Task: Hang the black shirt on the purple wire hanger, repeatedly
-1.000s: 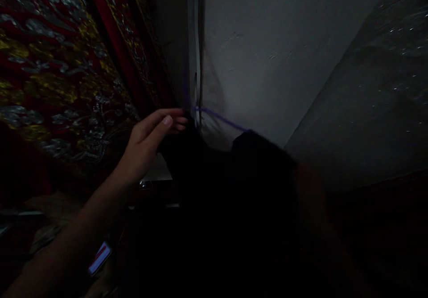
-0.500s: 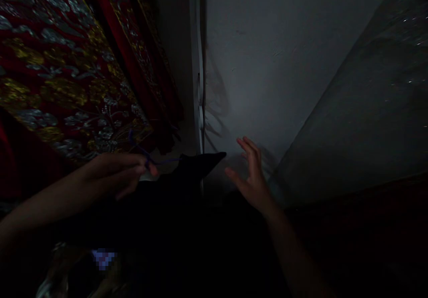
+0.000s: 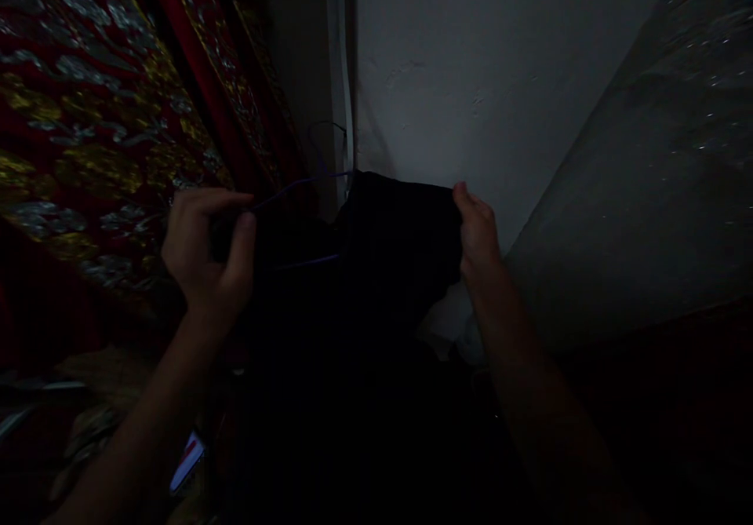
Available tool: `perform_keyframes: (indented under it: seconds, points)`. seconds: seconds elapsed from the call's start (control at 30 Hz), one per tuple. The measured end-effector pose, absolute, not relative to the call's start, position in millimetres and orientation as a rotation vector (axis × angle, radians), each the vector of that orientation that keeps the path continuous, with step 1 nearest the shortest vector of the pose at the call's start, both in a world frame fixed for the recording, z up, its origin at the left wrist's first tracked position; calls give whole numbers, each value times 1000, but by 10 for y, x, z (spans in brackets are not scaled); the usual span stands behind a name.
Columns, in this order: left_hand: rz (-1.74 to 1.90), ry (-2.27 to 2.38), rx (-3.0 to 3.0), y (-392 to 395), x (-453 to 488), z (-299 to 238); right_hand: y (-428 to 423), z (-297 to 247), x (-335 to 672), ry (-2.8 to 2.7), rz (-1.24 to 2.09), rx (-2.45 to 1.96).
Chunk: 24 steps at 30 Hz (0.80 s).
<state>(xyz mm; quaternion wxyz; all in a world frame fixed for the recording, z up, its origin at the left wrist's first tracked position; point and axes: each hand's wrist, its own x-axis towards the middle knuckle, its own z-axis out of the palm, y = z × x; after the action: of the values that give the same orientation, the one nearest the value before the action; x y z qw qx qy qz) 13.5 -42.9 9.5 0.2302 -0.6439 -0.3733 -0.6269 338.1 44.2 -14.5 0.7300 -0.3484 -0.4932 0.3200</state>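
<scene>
A black garment hangs in front of me in very dim light, on a thin purple hanger whose hook rises near the wall corner. My left hand is closed, pinching the hanger's left arm and the garment's left edge. My right hand is closed on the garment's upper right corner, holding it up. The lower part of the garment is lost in darkness.
Red fabric with gold and silver embroidery hangs at the left. A white wall with a vertical pipe or frame stands behind. A grey glittery cloth slopes at the right. A small red-and-white object lies low left.
Both hands rose with the garment. My right hand, open and free half a second ago, has taken hold of the garment's right corner. The left hand moved up with the hanger.
</scene>
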Motion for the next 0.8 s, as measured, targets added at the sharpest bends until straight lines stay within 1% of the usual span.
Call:
perform_keyframes:
  seconds: [0.07, 0.13, 0.27, 0.37, 0.53, 0.67, 0.8]
  points:
    - [-1703, -902, -1647, -464, 147, -130, 461, -128, 3382, -1073, 660, -774]
    - [-1749, -881, -1538, -482, 180, -393, 454, -142, 3331, -1031, 627, -772]
    - [-2123, -1056, -1372, -461, 326, -864, 472, -100, 3174, -1027, 603, -730]
    - [-2350, -1274, -1426, -438, 472, -1065, 515, -17, 3148, -1042, 592, -713]
    - [-2417, -1399, -1506, -394, 668, -1065, 493, -31, 3298, -948, 576, -731]
    - [-2431, -1417, -1410, -300, 778, -895, 408, -197, 3394, -886, 684, -762]
    - [-2538, -1382, -1335, -227, 899, -794, 376, -348, 3431, -869, 732, -843]
